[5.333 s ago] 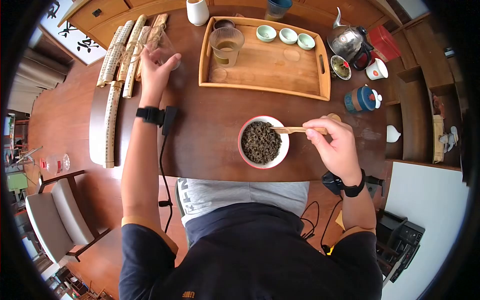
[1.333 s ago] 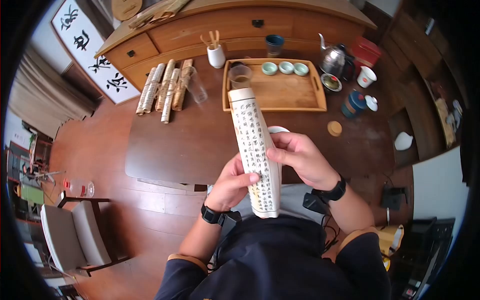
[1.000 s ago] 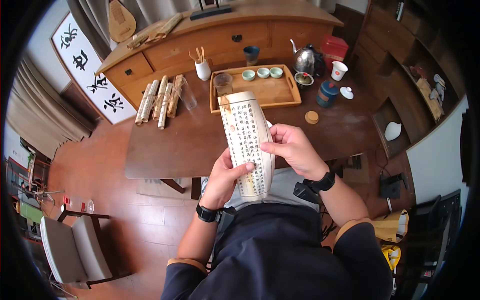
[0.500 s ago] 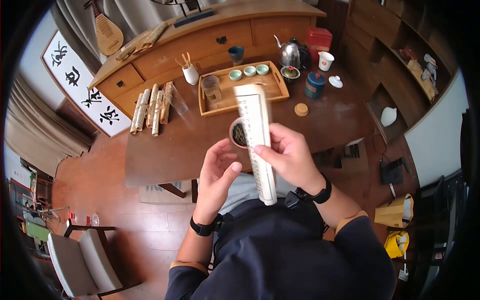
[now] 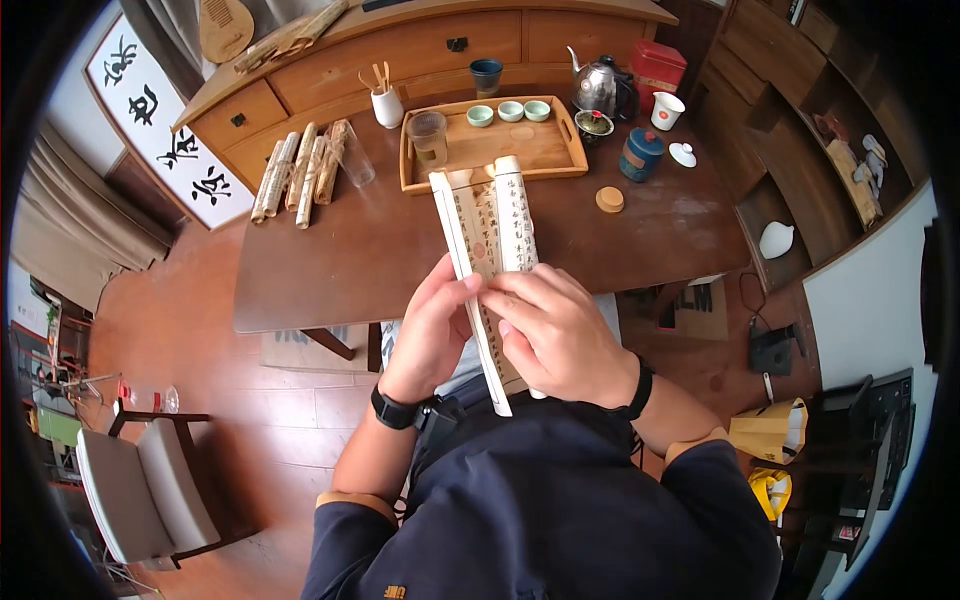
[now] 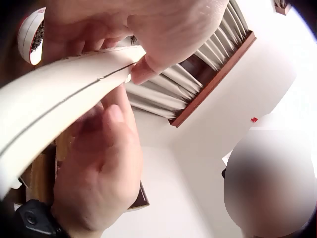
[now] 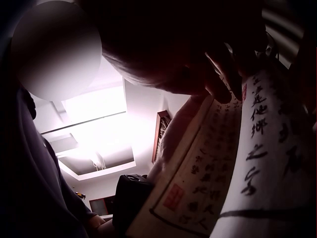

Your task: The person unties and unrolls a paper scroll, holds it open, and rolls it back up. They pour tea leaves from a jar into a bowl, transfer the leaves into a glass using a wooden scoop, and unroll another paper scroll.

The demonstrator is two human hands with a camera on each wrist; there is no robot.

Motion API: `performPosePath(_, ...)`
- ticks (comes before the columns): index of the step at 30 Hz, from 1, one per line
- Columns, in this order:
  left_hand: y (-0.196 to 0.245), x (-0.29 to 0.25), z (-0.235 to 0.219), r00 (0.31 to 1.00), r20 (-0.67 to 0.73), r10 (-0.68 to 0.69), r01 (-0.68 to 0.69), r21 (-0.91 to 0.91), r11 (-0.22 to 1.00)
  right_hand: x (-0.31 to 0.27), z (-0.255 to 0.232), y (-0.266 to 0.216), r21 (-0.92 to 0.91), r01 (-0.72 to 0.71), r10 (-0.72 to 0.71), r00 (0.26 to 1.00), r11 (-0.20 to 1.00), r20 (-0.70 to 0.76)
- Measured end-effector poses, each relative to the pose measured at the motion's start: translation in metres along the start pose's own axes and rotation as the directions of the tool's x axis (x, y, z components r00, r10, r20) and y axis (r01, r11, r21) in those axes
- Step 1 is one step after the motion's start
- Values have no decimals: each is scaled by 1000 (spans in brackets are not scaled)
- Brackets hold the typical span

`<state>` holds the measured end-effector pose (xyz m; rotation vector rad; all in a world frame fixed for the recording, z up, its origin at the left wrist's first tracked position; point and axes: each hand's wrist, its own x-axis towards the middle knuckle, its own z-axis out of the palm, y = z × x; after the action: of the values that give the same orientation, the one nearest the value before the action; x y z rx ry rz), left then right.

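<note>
- Scroll of pale bamboo slips with black calligraphy [image 5: 490, 250] is held in the air between both hands, in front of the person's chest and above the near edge of the dark wooden surface [image 5: 330, 270]. It is partly unrolled: a flat part with a red seal lies on the left, and a rolled part is on the right.
- Left hand [image 5: 432, 330] pinches the left edge of the scroll; the thumb lies on top and the fingers are curled under it.
- Right hand [image 5: 555, 335] grips the rolled part, with the fingers bent over the written face.
- To open it well, I think the hands should move apart slowly and keep the slips level, so that the binding cords do not get strain. The right thumb should let the roll turn little by little.
- Beyond the hands, well apart, stands a wooden tray [image 5: 570, 125] with three small pale-green cups [image 5: 510, 110] and a ribbed glass pitcher [image 5: 430, 135].
- Far to the left of the left hand lie more rolled bamboo scrolls [image 5: 295, 170], so the open scroll should stay above the bare part of the surface.
</note>
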<state>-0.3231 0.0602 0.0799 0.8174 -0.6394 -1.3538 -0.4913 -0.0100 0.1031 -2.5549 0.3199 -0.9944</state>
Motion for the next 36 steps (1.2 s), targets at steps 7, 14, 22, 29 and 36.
performPosePath(7, -15, 7, -3, 999, 33, -9, 11, -67, 998, -4, 8, 8, -185, -1, 6, 1000, 983, 26)
performPosePath(14, -11, 2, 2, 998, 58, 4, -12, 138, 990, -5, 13, 0, -218, -69, 79, 996, 973, 40)
performPosePath(22, -7, 3, -35, 993, -29, -115, 103, -271, 957, -18, 2, 22, -296, -100, 92, 995, 950, -40)
performPosePath(29, -13, 7, -48, 987, 74, -139, 157, -385, 910, -25, 7, 37, -53, -253, 239, 951, 966, -197)
performPosePath(36, -19, 10, -59, 985, 45, -168, 173, -351, 920, -30, 0, 46, 435, -539, 600, 800, 721, -3)
